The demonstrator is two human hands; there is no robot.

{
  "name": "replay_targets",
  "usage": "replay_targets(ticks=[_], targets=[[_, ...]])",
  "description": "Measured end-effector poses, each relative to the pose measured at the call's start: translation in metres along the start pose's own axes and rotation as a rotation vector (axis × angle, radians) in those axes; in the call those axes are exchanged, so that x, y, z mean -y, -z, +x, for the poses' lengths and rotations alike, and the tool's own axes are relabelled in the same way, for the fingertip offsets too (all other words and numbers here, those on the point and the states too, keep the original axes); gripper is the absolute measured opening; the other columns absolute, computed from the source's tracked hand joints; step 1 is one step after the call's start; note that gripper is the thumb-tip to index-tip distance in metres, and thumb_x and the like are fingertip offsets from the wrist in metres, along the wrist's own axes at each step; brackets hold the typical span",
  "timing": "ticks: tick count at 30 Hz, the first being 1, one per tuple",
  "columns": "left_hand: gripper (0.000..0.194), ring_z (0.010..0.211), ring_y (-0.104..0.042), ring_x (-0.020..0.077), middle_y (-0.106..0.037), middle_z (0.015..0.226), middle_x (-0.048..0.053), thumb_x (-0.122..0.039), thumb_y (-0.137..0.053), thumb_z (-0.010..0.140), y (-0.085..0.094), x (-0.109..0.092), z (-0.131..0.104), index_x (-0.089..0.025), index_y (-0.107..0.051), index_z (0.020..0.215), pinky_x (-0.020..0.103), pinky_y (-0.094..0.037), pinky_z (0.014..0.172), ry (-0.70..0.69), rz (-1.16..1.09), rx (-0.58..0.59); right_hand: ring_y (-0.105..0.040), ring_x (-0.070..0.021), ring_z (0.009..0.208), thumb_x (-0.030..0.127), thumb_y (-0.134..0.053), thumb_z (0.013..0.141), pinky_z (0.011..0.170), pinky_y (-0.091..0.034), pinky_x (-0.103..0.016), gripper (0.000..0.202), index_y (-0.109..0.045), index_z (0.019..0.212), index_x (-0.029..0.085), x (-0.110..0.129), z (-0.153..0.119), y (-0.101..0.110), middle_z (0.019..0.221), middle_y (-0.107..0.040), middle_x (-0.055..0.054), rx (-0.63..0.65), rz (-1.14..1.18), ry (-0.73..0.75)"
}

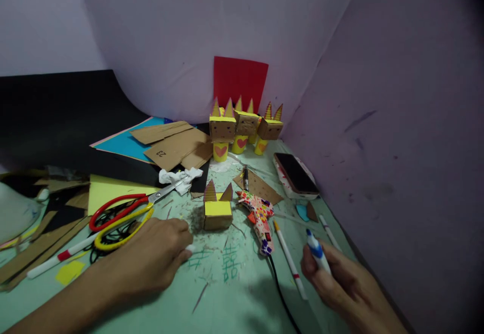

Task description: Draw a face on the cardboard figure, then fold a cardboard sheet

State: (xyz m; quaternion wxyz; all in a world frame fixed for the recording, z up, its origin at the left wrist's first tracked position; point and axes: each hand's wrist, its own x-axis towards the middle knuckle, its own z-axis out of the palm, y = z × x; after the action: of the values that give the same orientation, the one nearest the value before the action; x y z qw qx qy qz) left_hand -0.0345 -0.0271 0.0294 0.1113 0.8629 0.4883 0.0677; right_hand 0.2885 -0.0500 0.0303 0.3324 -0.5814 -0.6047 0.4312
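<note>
My right hand (340, 278), at the lower right, grips a white marker with a blue band (318, 254), its blue end pointing up and away. On the left, my left hand (162, 251) rests low over the table with fingers curled. A bit of something white shows at its fingertips, too small to name. Just beyond that hand sits a small cardboard box head (218, 218) with a yellow top and two pointed ears. A flowered glue gun (259, 218) lies between the box and my right hand. Scissors with red and yellow handles (145, 204) lie beside my left wrist.
Several box-headed figures (222, 129) with yellow bodies stand at the back before a red sheet (241, 79). A phone (297, 172) lies by the right wall. An orange-ended marker (290, 258) and a black cord (279, 288) lie in front. Cardboard pieces (177, 145) are stacked behind.
</note>
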Motion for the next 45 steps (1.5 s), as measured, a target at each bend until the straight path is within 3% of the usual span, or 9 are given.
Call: replay_targets(ticks=[7,10,16,21,26,29,35,40,45], targets=[[0.051,0.086,-0.062,0.027,-0.066,0.105,0.009,-0.046,-0.065,0.072,-0.007,0.01,0.015,-0.02,-0.057,0.116,0.035,-0.046,0.072,0.473,-0.263,-0.19,-0.065,-0.0201,0.075,0.033,-0.07,0.063,0.067,-0.054,-0.033,0.041,-0.053,0.098,0.021,0.028,0.059,-0.04,0.094,-0.066,-0.007,-0.007,0.123,0.102],[0.083,0.123,-0.049,0.0327,-0.045,0.142,0.016,-0.035,-0.071,0.066,-0.022,0.01,0.03,-0.016,-0.037,0.14,0.043,-0.04,0.099,0.442,-0.428,-0.235,-0.065,-0.023,0.094,0.025,-0.072,0.062,0.08,-0.053,-0.036,0.054,-0.051,0.112,0.021,0.028,0.081,-0.07,0.11,-0.064,-0.01,0.062,0.099,0.216],[0.067,0.114,-0.057,0.0339,-0.062,0.125,0.015,-0.034,-0.073,0.063,-0.032,0.006,0.05,-0.016,-0.054,0.125,0.045,-0.043,0.097,0.303,-0.783,-0.307,-0.064,-0.0226,0.094,0.019,-0.073,0.065,0.081,-0.052,-0.035,0.045,-0.055,0.106,0.02,0.018,0.106,-0.102,0.101,-0.067,-0.004,0.111,0.08,0.328],[0.062,0.104,-0.062,0.0336,-0.068,0.113,0.014,-0.042,-0.072,0.067,-0.018,-0.001,0.05,-0.013,-0.057,0.119,0.04,-0.051,0.083,0.265,-1.292,-0.285,-0.065,-0.0192,0.084,0.029,-0.076,0.07,0.071,-0.053,-0.03,0.042,-0.057,0.107,0.024,0.032,0.081,-0.077,0.104,-0.068,-0.005,0.008,0.386,0.29],[0.048,0.103,-0.063,0.0257,-0.07,0.11,0.007,-0.034,-0.072,0.071,-0.015,-0.006,0.045,-0.018,-0.061,0.114,0.028,-0.051,0.081,0.42,-1.574,-0.603,-0.039,-0.0085,0.039,0.046,-0.068,0.077,0.034,-0.032,-0.018,0.032,-0.052,0.063,0.023,0.04,0.047,-0.014,0.051,-0.047,0.004,-0.027,0.804,0.236],[0.047,0.098,-0.064,0.0237,-0.071,0.104,0.006,-0.034,-0.075,0.066,-0.02,-0.008,0.045,-0.016,-0.063,0.108,0.026,-0.051,0.078,0.516,-1.664,-0.705,-0.037,-0.0081,0.04,0.046,-0.066,0.077,0.035,-0.032,-0.018,0.023,-0.062,0.081,0.023,0.044,0.05,0.005,0.053,-0.048,0.004,-0.04,0.79,0.258],[0.052,0.088,-0.064,0.0197,-0.071,0.103,0.004,-0.036,-0.076,0.067,-0.035,-0.012,0.045,-0.017,-0.061,0.113,0.022,-0.049,0.066,0.544,-1.691,-0.691,-0.046,-0.0103,0.046,0.041,-0.075,0.067,0.043,-0.034,-0.021,0.034,-0.058,0.09,0.023,0.021,0.059,-0.023,0.064,-0.056,0.004,-0.531,0.023,0.284],[0.059,0.105,-0.061,0.0239,-0.069,0.113,0.005,-0.037,-0.074,0.069,-0.036,-0.009,0.045,-0.018,-0.056,0.122,0.022,-0.05,0.066,0.501,-1.685,-0.673,-0.057,-0.0185,0.048,0.04,-0.063,0.077,0.046,-0.033,-0.027,0.022,-0.052,0.07,0.023,-0.033,0.043,-0.057,0.059,-0.062,-0.001,-0.333,-0.69,0.234],[0.063,0.11,-0.06,0.0259,-0.068,0.117,0.006,-0.037,-0.073,0.07,-0.033,-0.01,0.044,-0.017,-0.052,0.127,0.024,-0.051,0.071,0.505,-1.666,-0.626,-0.062,-0.0187,0.049,0.024,-0.051,0.081,0.048,-0.036,-0.026,0.011,-0.054,0.07,0.021,-0.043,0.057,-0.069,0.06,-0.063,-0.002,-0.262,-0.794,0.354]])
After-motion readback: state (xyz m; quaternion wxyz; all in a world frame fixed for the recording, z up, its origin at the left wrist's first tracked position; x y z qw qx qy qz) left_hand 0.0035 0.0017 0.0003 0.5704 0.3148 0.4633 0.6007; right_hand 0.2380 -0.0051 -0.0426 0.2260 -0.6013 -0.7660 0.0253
